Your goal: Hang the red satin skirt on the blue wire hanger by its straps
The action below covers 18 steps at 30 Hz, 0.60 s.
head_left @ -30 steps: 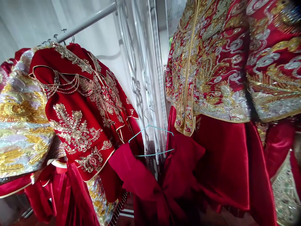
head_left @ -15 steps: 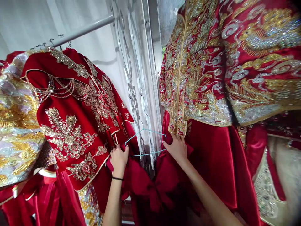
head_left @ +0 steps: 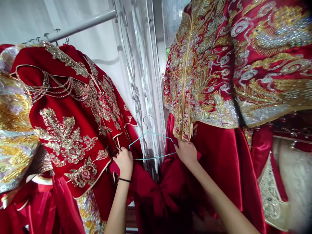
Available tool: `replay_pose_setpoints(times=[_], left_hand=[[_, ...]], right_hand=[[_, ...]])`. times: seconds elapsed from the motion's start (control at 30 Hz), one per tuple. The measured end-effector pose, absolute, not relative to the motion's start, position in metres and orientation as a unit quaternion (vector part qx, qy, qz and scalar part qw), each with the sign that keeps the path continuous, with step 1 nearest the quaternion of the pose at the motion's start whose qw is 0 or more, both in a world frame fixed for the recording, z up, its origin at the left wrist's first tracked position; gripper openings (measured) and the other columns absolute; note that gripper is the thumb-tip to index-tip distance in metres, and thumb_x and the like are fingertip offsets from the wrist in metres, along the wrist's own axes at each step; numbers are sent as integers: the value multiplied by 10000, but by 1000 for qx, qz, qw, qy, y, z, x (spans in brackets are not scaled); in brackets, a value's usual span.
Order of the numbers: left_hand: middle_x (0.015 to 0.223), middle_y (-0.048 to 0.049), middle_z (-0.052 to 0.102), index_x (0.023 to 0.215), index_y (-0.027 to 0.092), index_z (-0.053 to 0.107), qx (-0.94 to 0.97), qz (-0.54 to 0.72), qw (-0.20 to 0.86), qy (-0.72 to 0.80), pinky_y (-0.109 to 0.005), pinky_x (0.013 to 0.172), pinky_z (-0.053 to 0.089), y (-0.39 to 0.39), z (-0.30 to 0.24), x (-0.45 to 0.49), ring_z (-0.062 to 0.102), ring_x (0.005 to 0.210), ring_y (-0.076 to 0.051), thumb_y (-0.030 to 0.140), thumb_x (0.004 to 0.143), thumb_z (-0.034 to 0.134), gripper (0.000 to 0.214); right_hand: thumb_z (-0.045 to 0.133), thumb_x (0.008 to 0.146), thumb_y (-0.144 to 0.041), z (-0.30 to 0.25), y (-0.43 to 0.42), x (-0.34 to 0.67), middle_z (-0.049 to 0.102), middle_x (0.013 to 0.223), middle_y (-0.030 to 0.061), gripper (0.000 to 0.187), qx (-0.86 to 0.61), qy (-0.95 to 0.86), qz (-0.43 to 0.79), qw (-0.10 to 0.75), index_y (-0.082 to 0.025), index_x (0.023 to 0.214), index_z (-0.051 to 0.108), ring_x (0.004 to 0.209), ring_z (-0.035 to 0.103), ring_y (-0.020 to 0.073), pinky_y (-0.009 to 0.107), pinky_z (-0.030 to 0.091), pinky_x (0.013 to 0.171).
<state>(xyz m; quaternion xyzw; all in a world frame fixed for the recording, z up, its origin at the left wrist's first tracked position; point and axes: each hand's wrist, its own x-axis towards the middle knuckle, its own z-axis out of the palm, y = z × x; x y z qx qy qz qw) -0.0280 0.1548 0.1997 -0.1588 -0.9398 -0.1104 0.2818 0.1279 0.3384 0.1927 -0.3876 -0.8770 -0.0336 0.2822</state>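
Bare forearms, no sleeves; thin black band [head_left: 124, 179] on left wrist.

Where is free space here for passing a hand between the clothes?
Free: the gap before the white curtain, between the red embroidered jacket and gold-embroidered jacket. Crowded lower: left hand, right hand, blue hanger and red fabric.

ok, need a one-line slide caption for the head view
Left hand and right hand grip each end of a light blue wire hanger draped with red fabric, between embroidered red garments.
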Motion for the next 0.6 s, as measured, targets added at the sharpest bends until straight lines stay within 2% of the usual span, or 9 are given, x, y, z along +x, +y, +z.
replay_pose_setpoints(times=[0.17,0.27,0.4,0.47,0.53,0.6], left_hand=[[844,-200,650,1052,-11,529,-216,-40,279,-935,-414,760,455,144,199,-26,648,825,-285,77,833,225,385],[802,-193,650,1014,-12,544,-249,-13,267,-931,-368,737,463,138,203,-25,652,811,-271,26,819,203,395],[779,-182,646,934,40,584,-285,-23,239,-928,-344,703,463,127,210,-36,649,796,-264,29,811,237,368],[763,-158,638,828,87,600,-282,-100,222,-928,-340,689,455,117,215,-51,637,788,-264,65,800,314,289],[662,-92,603,679,127,583,-247,-288,159,-911,-306,673,441,105,218,-70,617,741,-235,75,737,433,169],[520,-17,519,547,150,530,-194,-484,57,-852,-260,617,426,94,216,-89,579,628,-183,63,655,507,141]], right_hand=[[396,846,-167,194,335,135,673,926,169,278,-381,-886,-64,258,-63,1019,587,870,628,265,330,435,772],[358,845,-131,200,332,137,679,866,178,279,-384,-891,-65,234,-54,962,600,845,639,278,331,449,718],[351,836,-142,215,341,140,674,902,173,284,-381,-903,-34,195,-95,886,626,830,645,276,310,447,639],[368,825,-170,221,355,143,665,935,170,277,-383,-905,-9,184,-108,888,631,854,638,271,295,438,631],[406,807,-214,221,376,148,658,952,165,260,-393,-901,42,179,-113,893,630,864,630,266,280,425,620],[455,781,-252,215,398,152,662,900,146,231,-403,-887,126,189,-115,840,631,826,628,247,257,407,587]])
